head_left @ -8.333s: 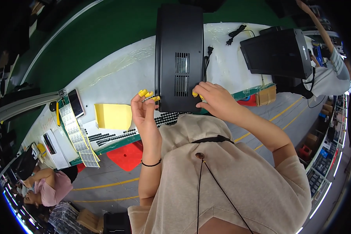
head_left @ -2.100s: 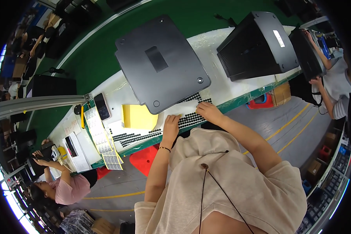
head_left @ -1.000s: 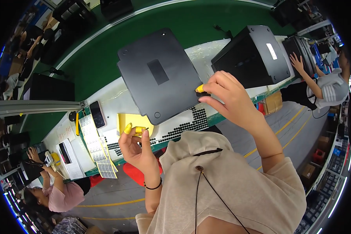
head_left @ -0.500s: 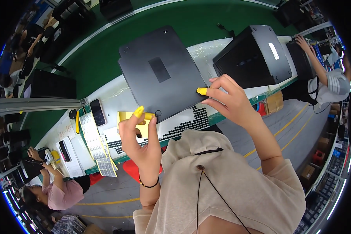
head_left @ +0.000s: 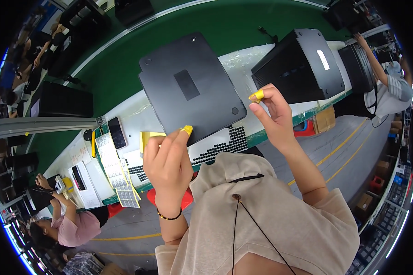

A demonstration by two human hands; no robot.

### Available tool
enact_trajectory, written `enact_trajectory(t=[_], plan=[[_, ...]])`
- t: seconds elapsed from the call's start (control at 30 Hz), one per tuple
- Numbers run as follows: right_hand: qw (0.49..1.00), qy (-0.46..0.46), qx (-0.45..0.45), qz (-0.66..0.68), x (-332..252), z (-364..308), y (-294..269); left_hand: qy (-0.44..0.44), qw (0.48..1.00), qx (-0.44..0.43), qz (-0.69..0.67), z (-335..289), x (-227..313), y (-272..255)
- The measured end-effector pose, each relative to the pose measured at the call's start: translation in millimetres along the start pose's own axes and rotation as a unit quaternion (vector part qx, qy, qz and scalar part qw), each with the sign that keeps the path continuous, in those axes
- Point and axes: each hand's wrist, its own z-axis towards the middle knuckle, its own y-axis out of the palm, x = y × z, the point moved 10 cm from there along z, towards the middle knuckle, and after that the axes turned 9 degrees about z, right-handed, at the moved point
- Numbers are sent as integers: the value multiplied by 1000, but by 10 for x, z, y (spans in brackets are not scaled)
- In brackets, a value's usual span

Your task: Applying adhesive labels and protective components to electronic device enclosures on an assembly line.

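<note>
Dark panel, centre frame: its lower-right corner bears a disc, its upper-right shows a bright spot. The left hand touches the lower-left corner (hidden, grip unclear) — the right hand, half-curled, hovers clear, pinch indistinct.

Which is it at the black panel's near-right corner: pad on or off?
On: a dark round pad shows there, apart from the right hand.

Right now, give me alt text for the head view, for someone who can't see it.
A left hand is at the near corner of a dark flat-faced unit on a white worktable, the right hand apart from its right edge. Black dots in rows lie nearby.
</note>
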Motion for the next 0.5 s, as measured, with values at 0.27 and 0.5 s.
enact_trajectory(t=[0.27, 0.5], plan=[[992, 61, 77, 74, 114, 68, 242, 41, 996, -1, 85, -242, 113, 16], [943, 155, 124, 269, 245, 82, 257, -212, 961, 172, -46, -405, -543, -257]])
